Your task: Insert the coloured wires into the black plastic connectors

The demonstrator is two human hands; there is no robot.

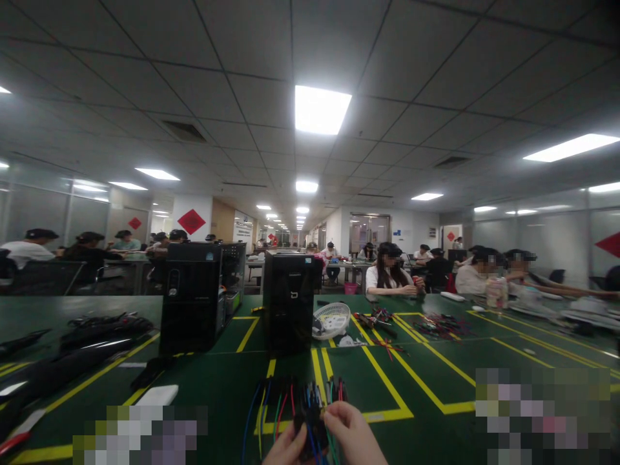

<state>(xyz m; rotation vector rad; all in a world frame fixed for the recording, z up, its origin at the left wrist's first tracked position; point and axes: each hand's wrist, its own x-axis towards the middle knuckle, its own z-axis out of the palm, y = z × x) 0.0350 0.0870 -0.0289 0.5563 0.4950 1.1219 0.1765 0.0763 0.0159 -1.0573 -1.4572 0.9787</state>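
Near the bottom centre, my left hand [287, 447] is closed on a small black block [314, 431] that has several coloured wires in it. My right hand [356, 434] is at the block's right side, thumb and fingers pinched together at a wire end; what exactly lies between the fingertips is too small to make out. Blue, yellow, green and red wires [264, 413] spread to the left of the block. More thin wires stick up behind it and hang below it. The block's underside is hidden by my fingers.
Two black computer towers [190, 303] [289, 303] stand across the green table [217, 387], which is marked with yellow tape. A white basket [334, 321] and piles of wires [443, 326] lie to their right. Black bundles [104, 329] lie at left. People sit beyond.
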